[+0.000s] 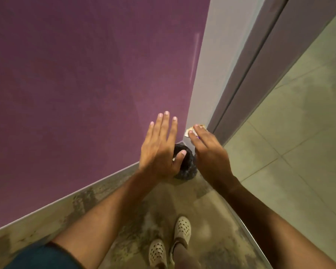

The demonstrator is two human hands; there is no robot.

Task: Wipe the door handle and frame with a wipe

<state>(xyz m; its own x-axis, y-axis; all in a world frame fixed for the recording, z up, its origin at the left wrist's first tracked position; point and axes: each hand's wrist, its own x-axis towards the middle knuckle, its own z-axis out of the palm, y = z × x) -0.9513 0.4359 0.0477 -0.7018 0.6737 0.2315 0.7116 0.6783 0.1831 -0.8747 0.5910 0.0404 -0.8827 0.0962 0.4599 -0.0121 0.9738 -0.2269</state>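
Observation:
My right hand (pixel 209 150) presses a crumpled whitish wipe (pixel 190 131) against the pale grey door frame (pixel 204 78), low down near the floor. Only a small part of the wipe shows past my fingertips. My left hand (pixel 160 146) is held out flat with its fingers spread, in front of the purple wall (pixel 85 84), holding nothing. A dark gap in the frame (pixel 246 88) runs up to the right of the pale strip. No door handle is in view.
A small bin lined with a dark bag (pixel 186 164) stands in the corner below both hands. Grey-beige floor tiles (pixel 291 133) spread to the right. My feet in pale perforated clogs (pixel 171 241) stand on a mottled floor by the wall's baseboard.

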